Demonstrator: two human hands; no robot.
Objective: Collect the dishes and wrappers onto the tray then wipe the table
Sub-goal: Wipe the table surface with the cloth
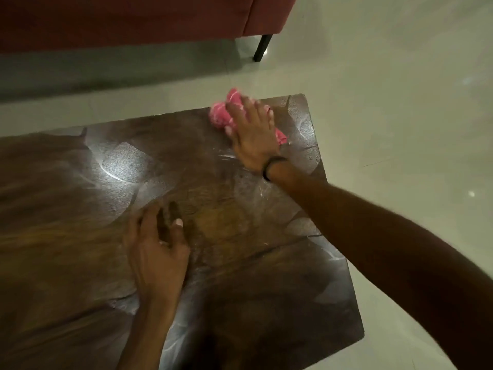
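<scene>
Now right hand (253,137) fingers (257,110) straight on pink cloth (219,116), axis far-left to near-right; left hand (157,252) relaxed.

Tabletop (240,263): cut off by the left and bottom picture edges; only the far edge, the right edge and the two right corners show. Cloth (219,116), near the far right corner: largely covered by the right hand (253,134) lying on it, so its full outline cannot be told. Fingers (170,212) of the left hand (157,252): blurred, so contact with the wood is unclear. Left forearm cropped at the bottom edge, right arm at the right edge. Sofa (133,20), beyond the far edge: cropped at top and left, with one leg (262,48) visible.
</scene>
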